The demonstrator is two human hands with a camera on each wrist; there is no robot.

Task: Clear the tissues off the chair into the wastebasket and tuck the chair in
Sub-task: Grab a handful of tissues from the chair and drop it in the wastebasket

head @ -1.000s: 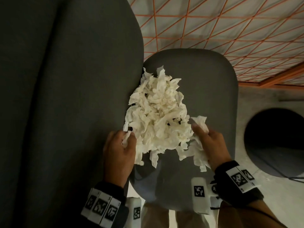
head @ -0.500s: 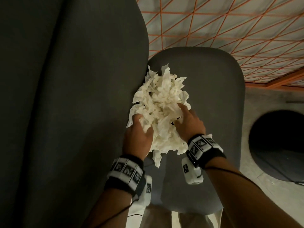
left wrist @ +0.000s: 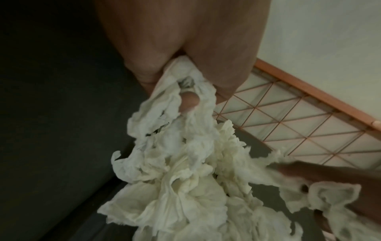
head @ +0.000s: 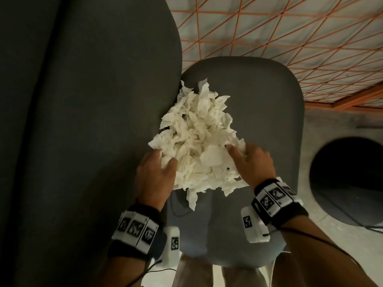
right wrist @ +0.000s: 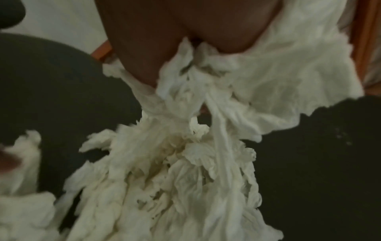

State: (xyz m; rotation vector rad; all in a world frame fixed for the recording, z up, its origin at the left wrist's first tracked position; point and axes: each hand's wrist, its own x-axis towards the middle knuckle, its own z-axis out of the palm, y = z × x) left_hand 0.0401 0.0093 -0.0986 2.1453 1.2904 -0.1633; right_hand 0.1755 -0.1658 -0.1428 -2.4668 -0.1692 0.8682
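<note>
A heap of crumpled white tissues point(head: 199, 141) lies on the dark grey chair seat point(head: 267, 112), against the tall dark backrest point(head: 93, 121) on the left. My left hand point(head: 155, 175) grips the heap's left lower side, and in the left wrist view its fingers point(left wrist: 189, 102) are curled into the tissues point(left wrist: 185, 171). My right hand point(head: 250, 162) grips the heap's right lower side; the right wrist view shows tissues point(right wrist: 185, 163) bunched under its fingers point(right wrist: 144, 68). The heap looks partly raised at the near edge, with loose ends hanging. The round dark wastebasket point(head: 350, 181) stands on the floor to the right.
Beyond the chair is a white panel crossed by an orange wire grid point(head: 279, 32) with an orange frame point(head: 342, 102). Pale floor point(head: 335, 245) surrounds the wastebasket. A thin cable runs across the floor near it. My legs show below the seat's near edge.
Both hands pushed into the heap and then spread to its lower sides, gathering the tissues between them. The loose tissue by the right hand is now part of the heap.
</note>
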